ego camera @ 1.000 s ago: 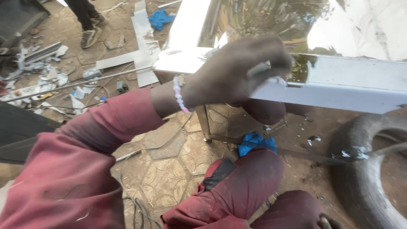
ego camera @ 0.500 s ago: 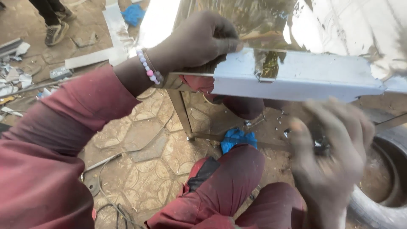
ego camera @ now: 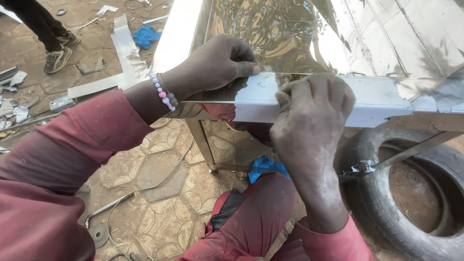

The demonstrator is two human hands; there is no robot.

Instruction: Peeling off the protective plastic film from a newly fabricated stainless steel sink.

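We are bracing the shiny sheet-metal frame (ego camera: pixel 309 43) at its front rim (ego camera: pixel 377 96). Our left hand (ego camera: pixel 217 65) is clamping the edge, steadying it, while right-hand fingertips (ego camera: pixel 290 92) are pinching the white protective film (ego camera: pixel 251 104).

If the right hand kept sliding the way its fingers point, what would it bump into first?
Probably the left hand. The right hand grips the white-filmed edge of the shiny metal frame, fingers pointing up and left along it. The left hand's fingertips rest close by, though depth is hard to judge.
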